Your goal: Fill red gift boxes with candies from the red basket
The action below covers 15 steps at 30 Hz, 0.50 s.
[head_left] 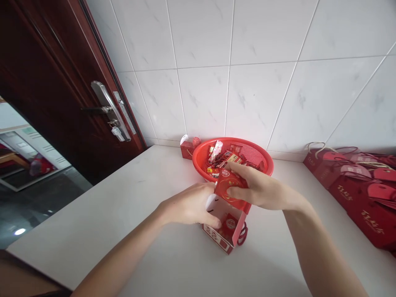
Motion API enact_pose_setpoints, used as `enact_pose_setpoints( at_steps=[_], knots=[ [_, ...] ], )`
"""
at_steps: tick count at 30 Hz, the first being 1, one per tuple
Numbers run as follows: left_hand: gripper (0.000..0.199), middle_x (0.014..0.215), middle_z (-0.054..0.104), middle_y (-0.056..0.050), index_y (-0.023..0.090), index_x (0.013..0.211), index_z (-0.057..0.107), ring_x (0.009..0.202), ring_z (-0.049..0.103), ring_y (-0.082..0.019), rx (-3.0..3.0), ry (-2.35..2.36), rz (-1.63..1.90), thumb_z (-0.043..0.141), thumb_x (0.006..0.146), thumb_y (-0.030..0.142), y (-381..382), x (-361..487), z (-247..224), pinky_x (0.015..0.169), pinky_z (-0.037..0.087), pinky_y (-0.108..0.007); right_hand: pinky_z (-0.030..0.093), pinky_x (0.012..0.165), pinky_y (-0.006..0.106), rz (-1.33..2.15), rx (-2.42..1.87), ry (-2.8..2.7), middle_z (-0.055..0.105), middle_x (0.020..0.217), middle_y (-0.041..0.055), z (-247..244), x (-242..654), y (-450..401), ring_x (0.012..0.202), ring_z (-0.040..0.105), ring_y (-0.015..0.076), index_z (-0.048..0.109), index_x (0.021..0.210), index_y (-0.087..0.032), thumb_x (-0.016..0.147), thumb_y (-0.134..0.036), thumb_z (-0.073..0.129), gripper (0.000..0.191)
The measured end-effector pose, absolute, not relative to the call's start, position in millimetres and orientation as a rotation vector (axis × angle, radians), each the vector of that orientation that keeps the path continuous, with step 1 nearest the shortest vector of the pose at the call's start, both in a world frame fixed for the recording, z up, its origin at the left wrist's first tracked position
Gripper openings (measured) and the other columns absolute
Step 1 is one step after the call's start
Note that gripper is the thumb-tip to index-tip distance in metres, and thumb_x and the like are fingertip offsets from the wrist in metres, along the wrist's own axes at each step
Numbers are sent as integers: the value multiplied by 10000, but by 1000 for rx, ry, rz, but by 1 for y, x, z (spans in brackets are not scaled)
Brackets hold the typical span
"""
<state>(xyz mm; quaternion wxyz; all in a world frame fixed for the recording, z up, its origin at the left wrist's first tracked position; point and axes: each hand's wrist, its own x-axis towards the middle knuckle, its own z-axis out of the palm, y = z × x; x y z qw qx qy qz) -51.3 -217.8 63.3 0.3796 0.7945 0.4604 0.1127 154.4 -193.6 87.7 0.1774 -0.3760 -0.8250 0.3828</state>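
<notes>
On the counter (123,185), the open box (216,241) is standing just in front of the red basket (269,165), which is holding mixed wrapped sweets. The left hand (187,204) is bracing the box, its grip closing round one side with the thumb reaching over the edge. The right hand (260,189) is holding a flat red packet (230,185) over the far part of the opening, its grip narrowing to a pinch between thumb and fingers. Another packet (230,224) is already lying inside. For good handling, the left grip should be steadying the thin wall without squashing it, and the thumb should be leaving the opening free. The right grip should be keeping the packet clear of the raised flap, tilting it to suit the opening rather than forcing it against the edges. The cord handle (243,235) is hanging outside, where it is best staying.
</notes>
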Motion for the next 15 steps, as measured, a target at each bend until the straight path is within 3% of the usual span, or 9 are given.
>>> enact_pose_setpoints(
  at_steps=[8,13,15],
  knots=[
    [412,892,644,13,207,1026,653,794,604,-195,2046,1189,237,779,640,275,-216,-56,64,650,424,-265,432,628,234,1267,-782,-2469,640,898,-2,88,157,-191,771,588,139,601,983,-206,868,-273,600,133],
    [539,978,667,-19,205,1114,652,882,618,-231,2130,1183,261,821,622,343,-212,-63,65,722,445,-283,317,439,227,1112,-1252,-2573,563,645,-54,83,156,-192,503,495,113,541,1133,-203,801,-201,581,334],
    [568,982,668,-19,207,1142,645,879,619,-227,2143,1144,267,827,629,366,-210,-66,64,719,442,-279,300,416,223,1082,-1321,-2572,567,651,-53,83,154,-194,483,490,107,540,1106,-204,769,-193,596,342]
  ],
)
